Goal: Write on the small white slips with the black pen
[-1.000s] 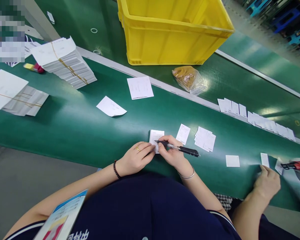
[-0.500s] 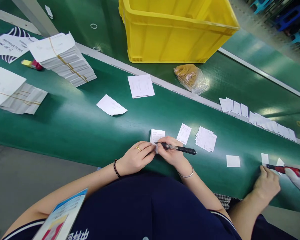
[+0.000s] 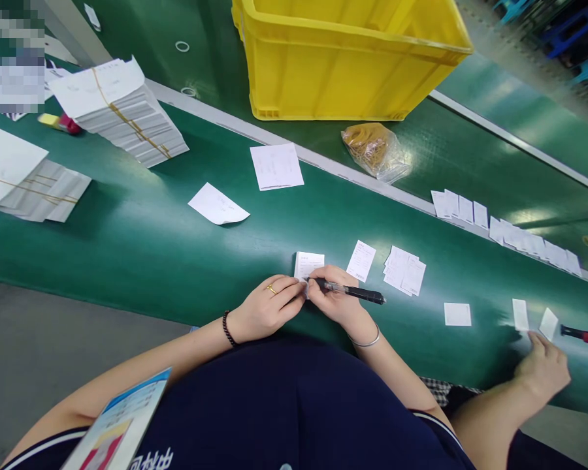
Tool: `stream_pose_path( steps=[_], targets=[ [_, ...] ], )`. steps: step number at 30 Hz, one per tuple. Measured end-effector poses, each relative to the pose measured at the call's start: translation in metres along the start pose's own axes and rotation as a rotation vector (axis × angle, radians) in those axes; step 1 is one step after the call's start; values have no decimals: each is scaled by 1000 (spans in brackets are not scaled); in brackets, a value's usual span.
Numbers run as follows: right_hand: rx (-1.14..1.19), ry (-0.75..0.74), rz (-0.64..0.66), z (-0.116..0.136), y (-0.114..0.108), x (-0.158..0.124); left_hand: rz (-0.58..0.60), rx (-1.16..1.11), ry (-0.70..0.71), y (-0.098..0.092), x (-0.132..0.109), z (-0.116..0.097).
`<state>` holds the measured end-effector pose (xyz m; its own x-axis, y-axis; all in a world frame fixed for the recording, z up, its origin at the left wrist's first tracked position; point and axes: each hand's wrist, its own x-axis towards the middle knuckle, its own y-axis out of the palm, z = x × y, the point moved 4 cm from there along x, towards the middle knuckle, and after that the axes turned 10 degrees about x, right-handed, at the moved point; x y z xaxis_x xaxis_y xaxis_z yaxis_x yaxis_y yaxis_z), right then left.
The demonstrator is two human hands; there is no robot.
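Note:
A small pad of printed slips [image 3: 308, 263] lies on the green table in front of me. My left hand [image 3: 269, 307], with a ring and a dark bead bracelet, presses its closed fingertips on the pad's lower left edge. In my right hand [image 3: 336, 297] is a black pen [image 3: 365, 294], its tip on the pad and its back end pointing right. Beside the right hand lie one printed slip [image 3: 361, 261] and an overlapping group of slips [image 3: 404, 271].
Banded paper stacks [image 3: 127, 117] stand at the left, two loose sheets [image 3: 277, 167] further in. A yellow crate [image 3: 343, 78] and a bag of rubber bands [image 3: 372, 150] sit beyond the pale rail. Another person's hand [image 3: 543, 372] touches slips at the right.
My hands and the pen have hardly moved. At the right, the other person's bare hand has shifted right, and the red and black tool has moved away to the right with the gloved hand out of view.

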<state>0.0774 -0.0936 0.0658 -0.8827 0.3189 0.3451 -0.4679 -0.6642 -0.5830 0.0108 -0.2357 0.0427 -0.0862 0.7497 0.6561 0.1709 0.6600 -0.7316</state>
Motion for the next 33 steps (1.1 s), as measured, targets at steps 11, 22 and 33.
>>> stream_pose_path(
  steps=[11,22,33],
  targets=[
    [54,68,-22,-3,-3,-4,-8,38,22,-2,3,-1],
    [-38,79,-52,-27,-16,2,-14,13,8,-1,2,0],
    [332,226,-304,-30,-32,0,-28,11,-26,-2,1,0]
  ],
)
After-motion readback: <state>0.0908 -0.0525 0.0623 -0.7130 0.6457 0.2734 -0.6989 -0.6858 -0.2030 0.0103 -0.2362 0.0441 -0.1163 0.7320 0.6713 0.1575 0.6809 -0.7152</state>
